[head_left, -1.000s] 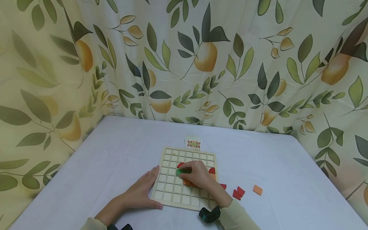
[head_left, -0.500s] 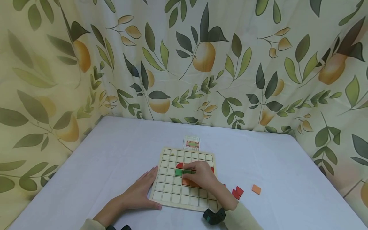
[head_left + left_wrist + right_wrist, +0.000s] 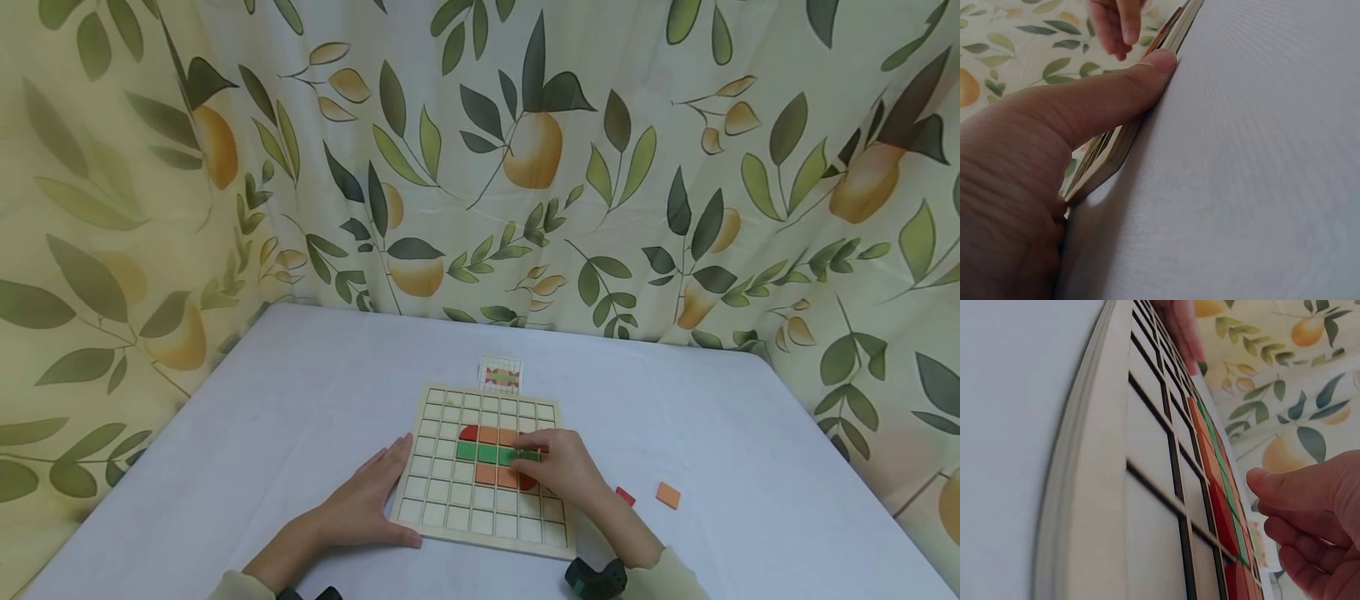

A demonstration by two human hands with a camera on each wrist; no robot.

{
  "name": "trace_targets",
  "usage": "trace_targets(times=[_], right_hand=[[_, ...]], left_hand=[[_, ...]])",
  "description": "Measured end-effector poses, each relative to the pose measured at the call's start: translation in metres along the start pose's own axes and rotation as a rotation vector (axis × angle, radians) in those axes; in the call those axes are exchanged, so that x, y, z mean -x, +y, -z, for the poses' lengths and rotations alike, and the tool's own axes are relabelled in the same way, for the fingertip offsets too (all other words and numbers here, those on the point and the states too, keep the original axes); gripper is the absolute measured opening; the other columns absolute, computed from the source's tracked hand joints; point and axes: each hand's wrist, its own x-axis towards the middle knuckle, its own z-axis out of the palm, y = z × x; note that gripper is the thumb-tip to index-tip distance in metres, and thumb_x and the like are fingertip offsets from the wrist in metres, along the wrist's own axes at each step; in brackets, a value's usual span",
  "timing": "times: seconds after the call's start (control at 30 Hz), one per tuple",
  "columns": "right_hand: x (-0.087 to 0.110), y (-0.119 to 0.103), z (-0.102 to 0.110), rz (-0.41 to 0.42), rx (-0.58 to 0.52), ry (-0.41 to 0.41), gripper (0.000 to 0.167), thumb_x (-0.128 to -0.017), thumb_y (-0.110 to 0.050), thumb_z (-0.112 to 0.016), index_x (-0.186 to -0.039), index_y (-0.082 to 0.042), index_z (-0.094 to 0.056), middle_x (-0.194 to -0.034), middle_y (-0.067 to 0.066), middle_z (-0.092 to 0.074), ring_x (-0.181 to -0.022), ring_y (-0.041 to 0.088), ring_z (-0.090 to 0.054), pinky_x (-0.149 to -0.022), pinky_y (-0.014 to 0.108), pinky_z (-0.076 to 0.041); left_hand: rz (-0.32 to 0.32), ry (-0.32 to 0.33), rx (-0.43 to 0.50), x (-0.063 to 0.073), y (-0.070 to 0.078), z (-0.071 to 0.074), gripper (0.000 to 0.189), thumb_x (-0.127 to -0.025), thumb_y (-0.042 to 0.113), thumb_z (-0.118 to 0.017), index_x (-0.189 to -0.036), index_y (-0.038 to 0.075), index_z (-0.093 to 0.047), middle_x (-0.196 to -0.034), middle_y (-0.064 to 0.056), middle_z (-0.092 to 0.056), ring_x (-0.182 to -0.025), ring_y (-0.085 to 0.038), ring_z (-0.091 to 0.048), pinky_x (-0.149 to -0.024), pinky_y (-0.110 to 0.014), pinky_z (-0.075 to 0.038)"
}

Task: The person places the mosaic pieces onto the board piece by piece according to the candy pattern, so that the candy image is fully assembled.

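Observation:
A wooden grid board (image 3: 450, 500) lies on the white-covered table with coloured tiles set in its squares. Along its left edge rests my left hand (image 3: 360, 504), fingers extended and thumb at the near edge; the left wrist view shows that thumb (image 3: 1147, 65) against the board's side. My right hand (image 3: 573, 468) is over the right part of the board, fingertips at the row of green tiles (image 3: 476, 452). Thumb and fingers stand apart in the right wrist view, with no tile showing between them. Orange tiles (image 3: 487, 475) and a rounded red tile (image 3: 468, 432) border the green row.
Behind the board lies a small pattern card (image 3: 501, 365). A loose orange tile (image 3: 668, 495) and a red piece (image 3: 626, 496) lie to the right, beside my right forearm. A leaf-and-fruit curtain (image 3: 480, 233) hangs beyond the table's far edge.
My right hand has shifted right along the green row, uncovering more green and orange tiles. Its forearm now hides some loose red pieces. The left hand stays at the board's edge.

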Motion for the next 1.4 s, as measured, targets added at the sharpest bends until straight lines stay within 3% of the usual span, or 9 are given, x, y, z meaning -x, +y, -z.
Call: trace_targets(times=[0.37,0.6,0.8,1.03,1.4], right_hand=[[0.017,0.013,0.020,-0.139,-0.013,0.061,0.018,-0.071,-0.012,-0.079,-0.088,-0.013,-0.075,-0.090,-0.004,-0.068,-0.093,0.017,-0.060,-0.079,0.037,-0.051],[0.031,0.022,0.037,-0.205,0.051,0.061,0.017,-0.074,-0.016,-0.076,-0.091,-0.013,-0.074,-0.091,-0.005,-0.068,-0.098,0.020,-0.059,-0.081,0.039,-0.049],[0.044,0.033,0.046,-0.224,0.062,0.063,0.018,-0.075,-0.018,-0.076,-0.091,-0.012,-0.074,-0.091,-0.003,-0.069,-0.092,0.019,-0.059,-0.074,0.034,-0.050],[0.052,0.041,0.051,-0.268,0.085,0.058,0.022,-0.073,-0.018,-0.078,-0.093,-0.010,-0.073,-0.090,-0.001,-0.069,-0.098,0.024,-0.059,-0.083,0.043,-0.048],[0.072,0.049,0.061,-0.325,0.116,0.098,0.025,-0.073,-0.017,-0.078,-0.095,-0.008,-0.073,-0.089,0.001,-0.069,-0.096,0.026,-0.059,-0.081,0.043,-0.050]], left_hand=[[-0.008,0.002,-0.007,0.000,-0.001,0.000,0.127,-0.059,0.071,-0.068,-0.147,0.002,-0.009,-0.152,-0.009,-0.013,-0.138,-0.016,-0.009,-0.110,-0.039,-0.009],[-0.016,0.007,-0.017,-0.001,-0.002,-0.001,0.127,-0.058,0.073,-0.067,-0.147,0.002,-0.008,-0.152,-0.008,-0.012,-0.138,-0.015,-0.008,-0.110,-0.038,-0.009],[-0.013,0.005,-0.015,0.001,-0.001,0.000,0.127,-0.058,0.072,-0.067,-0.147,0.002,-0.009,-0.152,-0.008,-0.012,-0.137,-0.014,-0.009,-0.110,-0.037,-0.009],[-0.005,0.006,-0.029,0.001,-0.001,0.000,0.127,-0.058,0.073,-0.066,-0.147,0.002,-0.010,-0.152,-0.008,-0.014,-0.138,-0.016,-0.010,-0.110,-0.037,-0.010],[-0.007,0.006,-0.029,0.000,-0.001,0.000,0.127,-0.058,0.073,-0.067,-0.147,0.002,-0.009,-0.152,-0.009,-0.013,-0.138,-0.016,-0.010,-0.110,-0.038,-0.010]])
